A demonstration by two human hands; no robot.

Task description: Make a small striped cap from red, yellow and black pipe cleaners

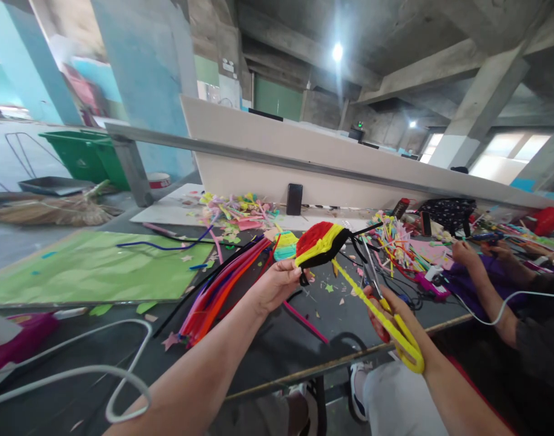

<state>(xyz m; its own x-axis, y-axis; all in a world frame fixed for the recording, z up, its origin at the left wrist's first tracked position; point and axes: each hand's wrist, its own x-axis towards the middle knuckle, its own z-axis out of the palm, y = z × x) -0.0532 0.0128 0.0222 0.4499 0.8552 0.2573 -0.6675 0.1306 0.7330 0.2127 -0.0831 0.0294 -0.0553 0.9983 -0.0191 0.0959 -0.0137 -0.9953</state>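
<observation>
Raised over the dark table, a red, yellow and black pipe-cleaner piece (321,243) is pinched at its lower left by my left hand (277,281). Black stems stick out from its right end. A yellow pipe cleaner (349,280) trails from its underside down to my right hand (390,315) and loops beside it. That hand is closed round a pair of scissors (373,280), whose blades point up toward the piece. Behind my left hand lies a yellow and turquoise striped piece (286,245). A bundle of pink, orange and purple pipe cleaners (213,290) rests left of it.
A green sheet (99,266) covers the table's left. A magenta glue gun (26,339) with a looping white cord lies in front. A phone (294,200) leans against the white partition. Colourful scrap piles (395,242) spread along the back. At right, another person's hands (467,257) work.
</observation>
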